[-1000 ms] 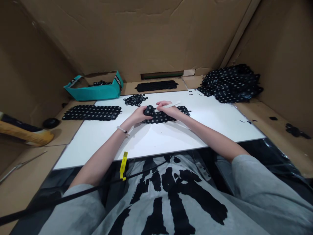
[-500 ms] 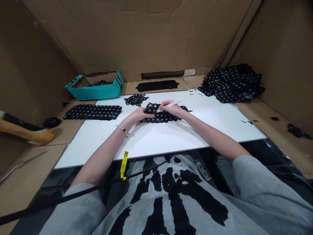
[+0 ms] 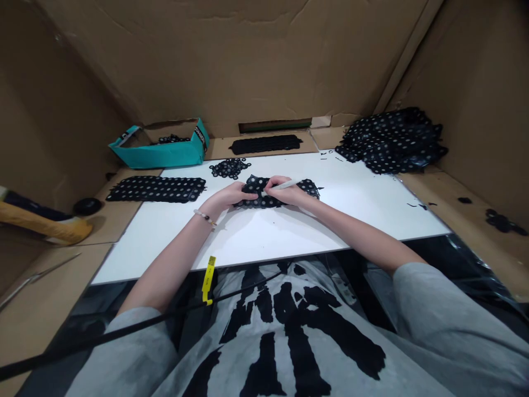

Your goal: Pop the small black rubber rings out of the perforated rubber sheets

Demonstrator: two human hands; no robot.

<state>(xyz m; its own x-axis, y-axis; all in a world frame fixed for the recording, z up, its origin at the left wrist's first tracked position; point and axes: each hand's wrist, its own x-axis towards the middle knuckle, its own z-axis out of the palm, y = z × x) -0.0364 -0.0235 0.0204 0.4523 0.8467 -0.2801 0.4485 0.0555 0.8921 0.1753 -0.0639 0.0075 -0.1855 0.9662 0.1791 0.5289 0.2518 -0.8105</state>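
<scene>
A black sheet with rows of pale round dots [image 3: 309, 186] lies on the white board [image 3: 264, 237]. My left hand [image 3: 235, 195] grips the sheet's left end, its thumb lying over the top. In my right hand [image 3: 283, 191] is a white pen-like tool [image 3: 288, 184], pinched in the fingers, its tip touching the sheet near my left thumb. The right hand covers part of the sheet's middle. Just behind the left hand sits a small heap of black rings [image 3: 230, 167].
Behind the board are a teal box [image 3: 161, 156] holding black rings and a black strip [image 3: 266, 144]. Another dotted sheet [image 3: 157, 189] lies left, a dotted pile [image 3: 388, 140] back right. Tweezers [image 3: 39, 275] lie at far left. Cardboard walls [image 3: 264, 60] enclose the place.
My right hand and the white tool have moved slightly left and toward me across the sheet, and the tool leans flatter. My left hand has shifted a little left, still on the sheet.
</scene>
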